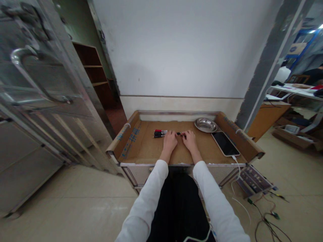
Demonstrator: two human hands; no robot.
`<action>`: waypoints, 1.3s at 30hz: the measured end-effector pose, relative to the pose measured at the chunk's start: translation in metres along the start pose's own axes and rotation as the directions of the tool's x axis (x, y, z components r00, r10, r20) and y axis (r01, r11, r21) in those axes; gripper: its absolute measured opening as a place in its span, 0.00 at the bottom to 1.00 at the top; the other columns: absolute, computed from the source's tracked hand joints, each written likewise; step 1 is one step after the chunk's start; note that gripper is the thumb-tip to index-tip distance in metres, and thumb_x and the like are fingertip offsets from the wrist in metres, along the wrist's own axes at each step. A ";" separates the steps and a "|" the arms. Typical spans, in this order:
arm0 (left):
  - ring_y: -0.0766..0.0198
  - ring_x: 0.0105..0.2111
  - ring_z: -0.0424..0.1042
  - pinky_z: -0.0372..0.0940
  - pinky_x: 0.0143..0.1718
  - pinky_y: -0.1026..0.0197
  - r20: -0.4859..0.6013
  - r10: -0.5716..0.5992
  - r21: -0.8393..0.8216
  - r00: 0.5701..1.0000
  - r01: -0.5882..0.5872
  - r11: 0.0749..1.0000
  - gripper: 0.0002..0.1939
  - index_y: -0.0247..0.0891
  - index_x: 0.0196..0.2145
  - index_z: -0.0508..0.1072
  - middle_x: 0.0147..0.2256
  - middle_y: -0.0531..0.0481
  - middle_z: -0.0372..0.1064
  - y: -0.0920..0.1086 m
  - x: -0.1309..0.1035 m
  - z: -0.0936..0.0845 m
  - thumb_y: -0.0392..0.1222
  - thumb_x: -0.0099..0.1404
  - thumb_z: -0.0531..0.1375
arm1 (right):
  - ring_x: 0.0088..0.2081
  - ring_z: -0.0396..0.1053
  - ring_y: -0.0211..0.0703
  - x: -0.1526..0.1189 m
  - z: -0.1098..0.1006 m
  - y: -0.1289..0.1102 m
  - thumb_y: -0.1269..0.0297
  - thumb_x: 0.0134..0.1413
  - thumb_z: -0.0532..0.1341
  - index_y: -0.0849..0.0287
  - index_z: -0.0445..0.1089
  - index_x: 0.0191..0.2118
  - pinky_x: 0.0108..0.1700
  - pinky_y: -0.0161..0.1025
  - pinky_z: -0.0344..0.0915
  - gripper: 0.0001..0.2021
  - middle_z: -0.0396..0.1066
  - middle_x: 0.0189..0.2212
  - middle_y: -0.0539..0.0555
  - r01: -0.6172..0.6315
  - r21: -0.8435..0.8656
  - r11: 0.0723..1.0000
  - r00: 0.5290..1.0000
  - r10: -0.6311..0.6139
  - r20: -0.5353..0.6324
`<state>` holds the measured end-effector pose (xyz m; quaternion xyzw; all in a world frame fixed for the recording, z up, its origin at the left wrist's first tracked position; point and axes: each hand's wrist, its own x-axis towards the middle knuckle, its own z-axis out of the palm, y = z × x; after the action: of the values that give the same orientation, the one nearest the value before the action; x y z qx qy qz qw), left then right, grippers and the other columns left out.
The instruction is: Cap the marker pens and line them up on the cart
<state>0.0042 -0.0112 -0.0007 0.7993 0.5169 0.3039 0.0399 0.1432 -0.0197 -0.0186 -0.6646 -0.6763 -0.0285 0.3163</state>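
Several slim red and black pens (158,133) lie side by side on the cardboard-lined cart top, their right ends partly covered by my left hand (170,138). The fingers of that hand are bent closed around a thin black pen (178,133), which spans the small gap to my right hand (189,139). My right fingers pinch its dark right end. Most of this pen is hidden under the fingers, so its full shape cannot be made out.
A shallow steel bowl (206,125) stands at the back right of the cart (148,153). In front of it lies a phone (225,144) with a white cable (238,168). Raised cardboard sides flank the top. An electrical box (256,181) and loose wires are on the floor at right.
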 end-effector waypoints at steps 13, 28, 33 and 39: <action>0.62 0.43 0.67 0.63 0.47 0.57 0.011 0.076 -0.165 0.997 -0.073 0.984 0.13 0.36 0.41 0.64 0.40 0.44 0.68 -0.005 0.003 0.008 0.25 0.62 0.47 | 0.41 0.64 0.43 0.004 0.007 0.007 0.77 0.54 0.51 0.60 0.70 0.36 0.47 0.40 0.60 0.12 0.68 0.38 0.56 0.057 0.203 0.978 0.998 -0.052 -0.028; 0.58 0.41 0.67 0.62 0.45 0.57 0.009 -0.046 0.023 0.999 0.046 0.999 0.05 0.35 0.35 0.66 0.37 0.44 0.68 -0.004 0.002 0.012 0.40 0.64 0.57 | 0.42 0.62 0.45 -0.001 -0.004 -0.001 0.75 0.54 0.52 0.59 0.71 0.36 0.47 0.39 0.57 0.12 0.66 0.39 0.58 -0.050 0.001 0.999 0.999 0.050 -0.013; 0.58 0.42 0.66 0.60 0.47 0.55 0.002 0.019 0.095 1.000 -0.019 0.995 0.05 0.34 0.37 0.67 0.38 0.43 0.67 -0.003 0.002 0.011 0.36 0.65 0.53 | 0.44 0.61 0.46 -0.002 -0.007 -0.005 0.75 0.54 0.52 0.59 0.71 0.38 0.47 0.39 0.56 0.12 0.66 0.40 0.58 -0.064 -0.048 0.997 0.998 0.066 0.022; 0.56 0.44 0.65 0.60 0.48 0.54 -0.029 0.051 0.102 0.998 -0.047 0.994 0.06 0.33 0.39 0.67 0.40 0.42 0.65 -0.004 0.001 0.013 0.33 0.64 0.52 | 0.45 0.61 0.46 -0.002 -0.009 -0.007 0.75 0.54 0.52 0.59 0.71 0.41 0.48 0.39 0.55 0.13 0.66 0.42 0.59 -0.097 -0.067 0.993 0.995 0.099 0.032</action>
<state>0.0083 -0.0055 -0.0127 0.8079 0.5125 0.2905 -0.0163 0.1398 -0.0263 -0.0100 -0.7074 -0.6471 -0.0235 0.2832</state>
